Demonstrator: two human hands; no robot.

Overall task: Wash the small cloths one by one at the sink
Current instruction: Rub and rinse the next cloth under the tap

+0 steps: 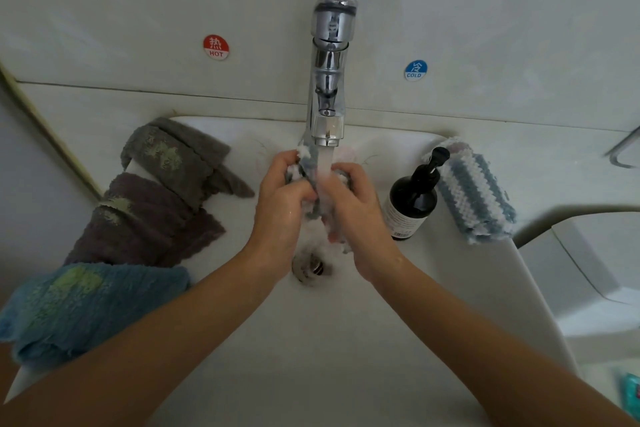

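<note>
Two hands are over the middle of the white sink [346,340], right under the tap [327,80]. Water [325,163] runs down from the tap onto a small blue and white cloth [310,163]. The left hand [282,208] has its fingers curled around the cloth, and the right hand [353,211] has its fingers curled around it too. The cloth is bunched up between both hands. The hands look wet. The drain [308,267] sits just below the hands, in the bottom of the sink.

On the left edge of the sink lie three more cloths. A gray cloth [180,159] with a green mark is at the far left corner. A brown cloth [149,222] lies next to it, and they touch. A blue cloth [79,308] with green marks hangs over the near left edge and touches the brown one.

On the right edge stands a dark soap bottle [414,198] with a pump on top. Just beside it, at the far right corner, lies a striped cloth [474,191] in blue and white.

On the wall behind the tap are two round stickers. The red sticker [215,47] says HOT and is on the left. The blue sticker [415,70] says COLD and is on the right.
</note>
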